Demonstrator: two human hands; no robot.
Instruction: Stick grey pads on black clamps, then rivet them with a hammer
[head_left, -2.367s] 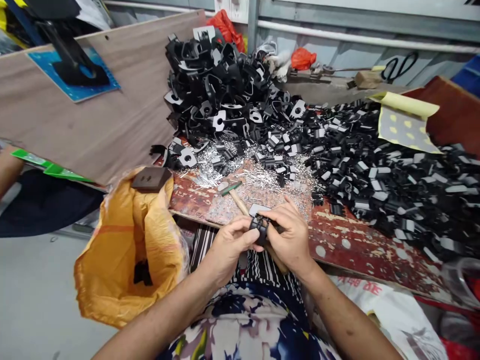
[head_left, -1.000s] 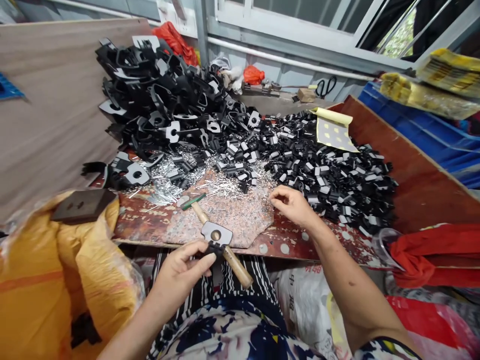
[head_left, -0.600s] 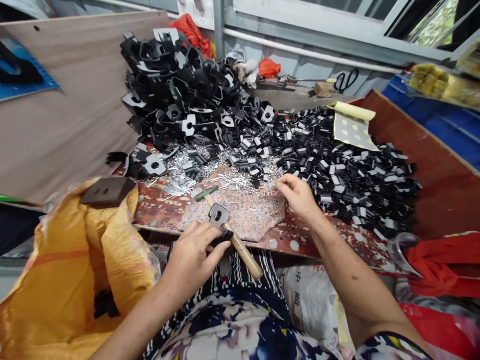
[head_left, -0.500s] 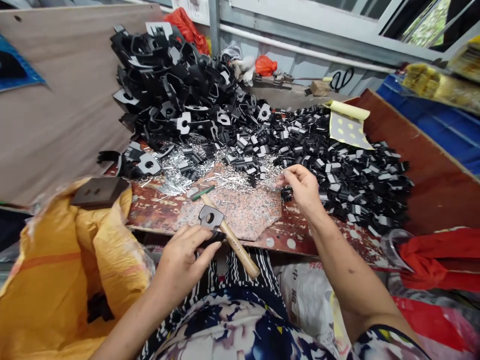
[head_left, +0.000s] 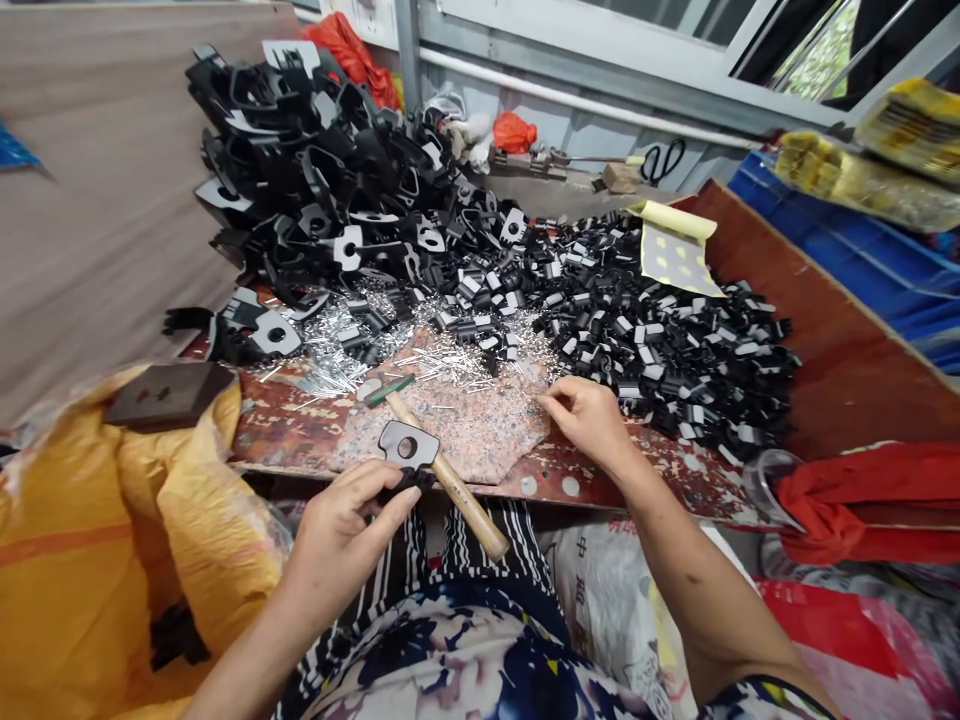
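My left hand (head_left: 341,525) is closed on a black clip with a holed flat tab (head_left: 405,450), held at the near edge of the bench. My right hand (head_left: 589,415) rests on the speckled pad (head_left: 480,425) with its fingers pinched together near the scattered silver pins (head_left: 450,360); what they hold is too small to see. A hammer with a wooden handle (head_left: 450,485) lies on the pad between my hands, its handle sticking out over the bench edge.
A tall heap of large black clips (head_left: 315,170) stands at the back left, a wide heap of small black parts (head_left: 660,330) at the right. An orange sack (head_left: 90,530) with a dark block (head_left: 169,393) stands at left. Red cloth (head_left: 847,500) lies at right.
My hands, earlier together on one clip, have parted. The left keeps the clip near the bench edge; the right reached to the pins, lifted briefly, and came back down onto the pad.
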